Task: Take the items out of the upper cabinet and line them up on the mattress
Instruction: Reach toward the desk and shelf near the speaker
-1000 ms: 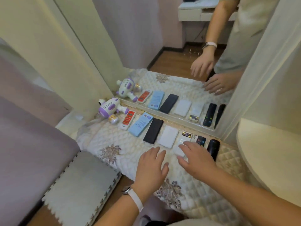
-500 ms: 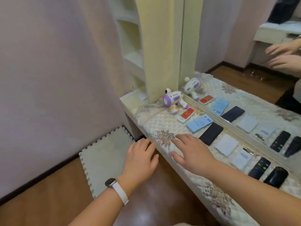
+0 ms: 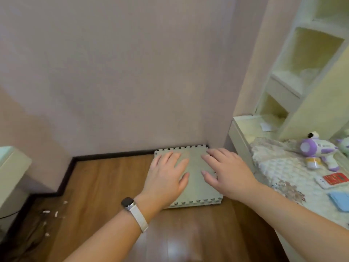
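Soft, warm indoor light fills the room evenly, neither bright nor dim. A pale glare patch sits on the floor (image 3: 175, 246) near the bottom edge. Shadows are faint, only a thin dark rim under the mat (image 3: 196, 193). The whole frame is slightly smeared. The toy (image 3: 319, 150) looks soft, and the shelves (image 3: 283, 87) bow with wide-angle distortion.
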Demonstrator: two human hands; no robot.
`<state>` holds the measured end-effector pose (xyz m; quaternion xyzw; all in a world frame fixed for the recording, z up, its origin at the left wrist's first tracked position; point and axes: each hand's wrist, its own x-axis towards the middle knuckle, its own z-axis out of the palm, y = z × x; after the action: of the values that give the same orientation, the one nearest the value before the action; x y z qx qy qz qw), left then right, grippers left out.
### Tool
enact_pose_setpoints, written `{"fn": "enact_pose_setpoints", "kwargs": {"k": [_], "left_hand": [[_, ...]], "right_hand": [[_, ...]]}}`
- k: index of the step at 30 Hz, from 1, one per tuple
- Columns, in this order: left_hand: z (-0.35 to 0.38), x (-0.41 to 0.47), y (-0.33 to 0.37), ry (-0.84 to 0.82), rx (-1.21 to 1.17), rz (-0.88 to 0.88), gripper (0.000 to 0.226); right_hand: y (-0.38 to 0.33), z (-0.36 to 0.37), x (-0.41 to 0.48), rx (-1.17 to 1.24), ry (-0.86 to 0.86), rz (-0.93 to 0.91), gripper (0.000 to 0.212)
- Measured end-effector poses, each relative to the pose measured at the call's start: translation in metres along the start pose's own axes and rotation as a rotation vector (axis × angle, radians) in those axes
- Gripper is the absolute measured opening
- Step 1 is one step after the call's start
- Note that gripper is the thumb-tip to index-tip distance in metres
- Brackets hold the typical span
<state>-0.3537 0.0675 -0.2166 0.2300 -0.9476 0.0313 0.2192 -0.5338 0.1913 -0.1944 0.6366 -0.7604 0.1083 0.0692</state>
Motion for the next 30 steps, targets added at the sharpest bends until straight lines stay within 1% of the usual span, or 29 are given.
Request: {"fn": "enact_pose_setpoints", "kwargs": {"k": [5, 8, 12, 18, 24, 30], "left_hand": [[-0.019, -0.020, -0.052, 0.041, 0.051, -0.164, 0.037], [-0.032, -0.028, -0.076, 0.011, 0.067, -0.259, 0.038], [-0.045, -0.034, -0.109, 0.031, 0.110, -0.360, 0.039], [-0.056, -0.025, -0.167, -0.020, 0.250, -0.539, 0.041], [-0.069, 0.014, -0.218, -0.068, 0.392, -0.637, 0.042], [-0.084, 0.037, -0.252, -0.043, 0.524, -0.712, 0.041]], "right_hand": [[-0.042, 0.010, 0.059, 0.033, -0.006, -0.169, 0.047], [-0.061, 0.018, 0.093, 0.062, 0.006, -0.262, 0.048], [-0.086, 0.030, 0.140, 0.122, 0.021, -0.370, 0.049], [-0.116, 0.049, 0.224, 0.182, 0.042, -0.548, 0.049], [-0.128, 0.055, 0.314, 0.258, 0.087, -0.668, 0.048], [-0.154, 0.058, 0.382, 0.324, 0.113, -0.799, 0.050]]}}
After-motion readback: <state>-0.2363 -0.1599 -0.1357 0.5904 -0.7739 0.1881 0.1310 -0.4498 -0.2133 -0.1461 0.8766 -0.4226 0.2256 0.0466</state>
